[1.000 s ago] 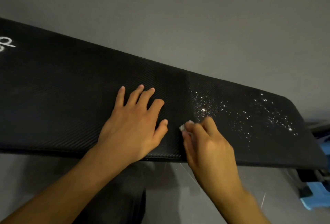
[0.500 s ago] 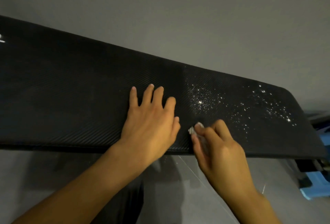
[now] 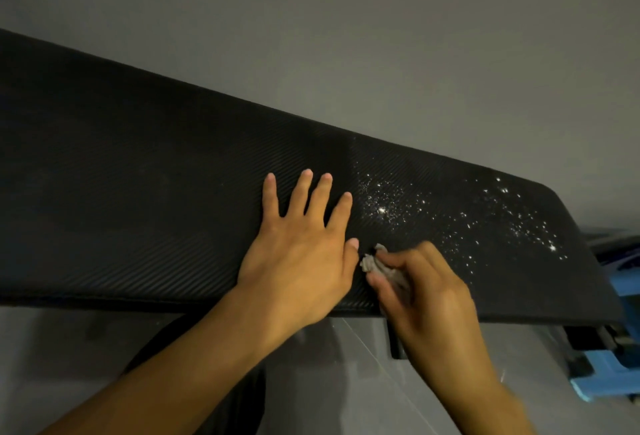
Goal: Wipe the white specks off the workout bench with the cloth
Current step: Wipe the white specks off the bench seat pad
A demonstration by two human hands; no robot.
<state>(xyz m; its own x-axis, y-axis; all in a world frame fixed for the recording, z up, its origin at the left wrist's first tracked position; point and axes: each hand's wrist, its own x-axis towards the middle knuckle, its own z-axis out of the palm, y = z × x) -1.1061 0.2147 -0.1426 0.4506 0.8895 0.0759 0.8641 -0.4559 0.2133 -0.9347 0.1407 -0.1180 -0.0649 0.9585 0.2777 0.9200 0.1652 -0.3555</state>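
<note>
A long black textured workout bench (image 3: 145,199) runs across the view, sloping down to the right. White specks (image 3: 460,220) are scattered over its right part, densest near the middle and toward the right end. My left hand (image 3: 301,254) lies flat on the pad with fingers spread, just left of the specks. My right hand (image 3: 426,292) grips a small crumpled grey cloth (image 3: 375,263) at the bench's near edge, right beside my left thumb. Most of the cloth is hidden inside my fingers.
A grey floor (image 3: 346,36) lies beyond and below the bench. A blue object (image 3: 620,365) sits on the floor under the bench's right end, next to dark frame parts (image 3: 588,334). Something dark (image 3: 194,365) shows below the bench's near edge between my forearms.
Both hands have shifted rightward along the bench toward the specks. My right hand keeps hold of the cloth, more of which now shows past my fingertips. The specks look the same.
</note>
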